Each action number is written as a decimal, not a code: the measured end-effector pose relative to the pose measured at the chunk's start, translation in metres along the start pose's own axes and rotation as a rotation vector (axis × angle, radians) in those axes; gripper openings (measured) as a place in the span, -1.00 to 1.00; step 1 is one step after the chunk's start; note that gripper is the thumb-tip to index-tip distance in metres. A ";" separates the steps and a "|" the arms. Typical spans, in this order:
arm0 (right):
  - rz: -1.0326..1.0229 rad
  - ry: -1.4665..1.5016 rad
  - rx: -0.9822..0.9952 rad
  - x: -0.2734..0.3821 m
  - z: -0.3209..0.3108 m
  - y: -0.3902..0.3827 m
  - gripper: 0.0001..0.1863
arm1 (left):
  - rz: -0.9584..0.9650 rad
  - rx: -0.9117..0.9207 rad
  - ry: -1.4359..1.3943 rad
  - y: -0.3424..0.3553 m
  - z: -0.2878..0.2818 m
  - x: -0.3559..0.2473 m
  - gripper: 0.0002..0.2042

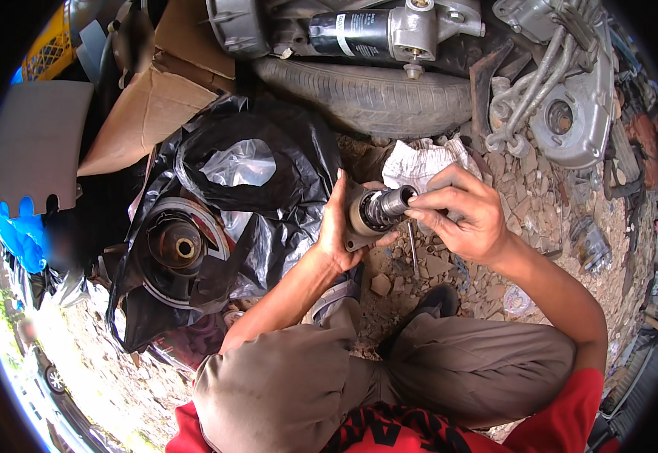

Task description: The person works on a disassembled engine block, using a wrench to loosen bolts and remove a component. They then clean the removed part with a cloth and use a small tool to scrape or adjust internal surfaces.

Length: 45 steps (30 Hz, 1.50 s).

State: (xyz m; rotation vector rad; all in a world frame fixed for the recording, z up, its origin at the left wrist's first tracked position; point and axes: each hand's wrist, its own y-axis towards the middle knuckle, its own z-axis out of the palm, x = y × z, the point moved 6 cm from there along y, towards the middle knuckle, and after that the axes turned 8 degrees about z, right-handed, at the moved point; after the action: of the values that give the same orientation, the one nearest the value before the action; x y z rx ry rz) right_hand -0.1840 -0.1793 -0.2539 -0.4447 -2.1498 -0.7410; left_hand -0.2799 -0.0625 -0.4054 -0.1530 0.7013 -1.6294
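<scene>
Currently, the housing (357, 214) is being clasped in the left grip (336, 232), and the shaft (395, 201) projecting from it is being pinched near its end by the right grip (468, 216). Both are being held above the rubble (512, 186), near the black bag (303, 153). Risk: with only fingertips being used on the shaft, a slip or skewed pull could leave it being dropped; grit could then be getting into the bearing (375, 212).

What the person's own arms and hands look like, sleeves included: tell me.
The left hand and the right hand wear no gloves; no watch or bracelet shows. Both forearms are uncovered. A red sleeve ends near the right elbow; where the left one ends cannot be seen.
</scene>
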 end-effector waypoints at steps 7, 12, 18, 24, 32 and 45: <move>0.525 0.093 -0.061 -0.057 -0.012 0.000 -0.78 | -0.060 -0.068 -0.095 0.000 -0.010 0.002 -0.34; 0.398 -0.592 0.067 -0.136 0.007 -0.053 -0.65 | -0.204 0.048 -0.367 0.006 -0.019 0.012 -0.25; 0.618 -0.515 0.341 -0.193 -0.008 -0.073 -0.79 | -0.281 0.035 -0.441 0.002 -0.017 0.017 -0.28; 0.618 0.644 0.105 -0.099 -0.010 -0.018 -0.73 | -0.220 -0.081 -0.325 0.004 -0.029 0.011 -0.27; -0.014 -0.138 -0.021 -0.018 0.026 -0.009 -0.77 | -0.023 -0.140 0.196 -0.004 -0.009 0.003 -0.36; 0.539 0.168 -0.342 -0.082 -0.014 -0.011 -0.75 | 0.077 0.149 0.044 0.005 -0.011 -0.013 -0.31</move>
State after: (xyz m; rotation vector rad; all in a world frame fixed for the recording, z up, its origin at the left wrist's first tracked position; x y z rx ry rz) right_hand -0.1315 -0.2018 -0.3147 -1.0514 -1.6352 -0.7948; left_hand -0.2783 -0.0467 -0.4134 0.0176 0.6088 -1.6086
